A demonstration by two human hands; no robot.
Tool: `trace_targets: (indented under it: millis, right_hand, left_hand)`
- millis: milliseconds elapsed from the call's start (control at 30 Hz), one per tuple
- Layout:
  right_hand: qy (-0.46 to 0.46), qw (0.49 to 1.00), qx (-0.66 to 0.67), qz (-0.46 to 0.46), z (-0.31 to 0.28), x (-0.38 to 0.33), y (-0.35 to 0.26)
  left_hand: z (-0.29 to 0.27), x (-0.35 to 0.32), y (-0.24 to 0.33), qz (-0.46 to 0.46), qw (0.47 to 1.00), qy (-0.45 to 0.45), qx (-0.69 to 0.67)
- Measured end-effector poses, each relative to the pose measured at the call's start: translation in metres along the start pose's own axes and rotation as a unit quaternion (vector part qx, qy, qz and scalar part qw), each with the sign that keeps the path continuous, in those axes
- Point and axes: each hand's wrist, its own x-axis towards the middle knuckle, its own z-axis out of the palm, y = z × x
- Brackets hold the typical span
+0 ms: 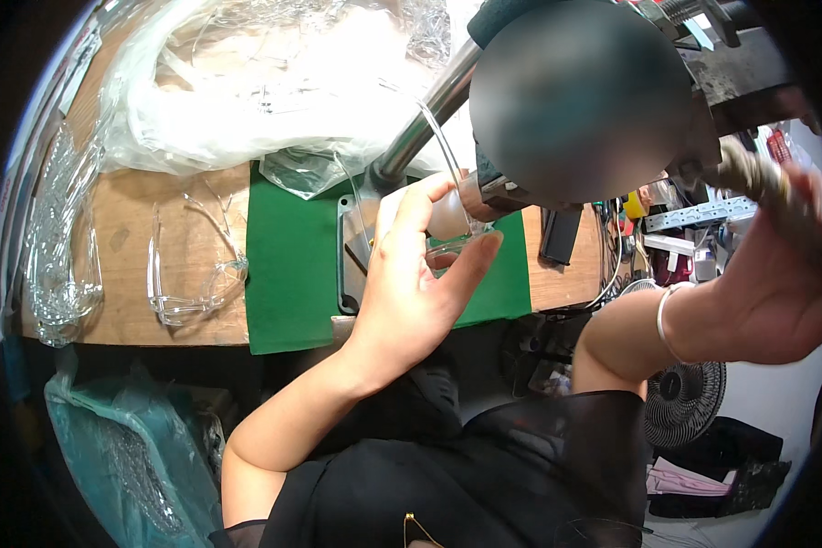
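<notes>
My left hand (411, 279) is closed on a clear eyeglass frame (441, 137), thumb and fingers pinching its front beneath the head of a bench press. One thin temple sticks up beside the press's steel column (429, 119). A big dark round part of the press (580, 100) looks blurred and hides what lies behind it. Off to the right, my right hand (785, 274) is raised, its fingers wrapped round a cloth-wound lever handle (753, 173). Motion smears those fingers somewhat. The press's base plate (348, 265) rests on a green mat (288, 265).
More clear eyeglass frames (192, 297) lie on the wooden table (123, 219) at left, beside a long bundle in clear plastic (64, 247). A large plastic bag (146, 110) fills the back. A black phone-like slab (559, 236) lies right of the mat. A fan (685, 402) stands below right.
</notes>
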Motion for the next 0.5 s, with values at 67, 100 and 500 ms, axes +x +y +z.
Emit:
trace_targets:
  millis: [67,100,500]
  right_hand:
    - [-0.031,0.997,0.069,0.011,-0.032,-0.02,-0.008]
    - [-0.049,0.997,0.056,-0.016,-0.026,-0.04,-0.007]
    - [-0.12,0.984,0.126,0.034,-0.015,-0.037,-0.016]
  left_hand:
    - [0.007,0.002,-0.006,0.032,0.999,-0.007,0.003]
    - [0.008,0.004,-0.008,0.035,0.999,-0.009,0.003]
    - [0.003,0.003,-0.005,0.094,0.99,0.025,0.101]
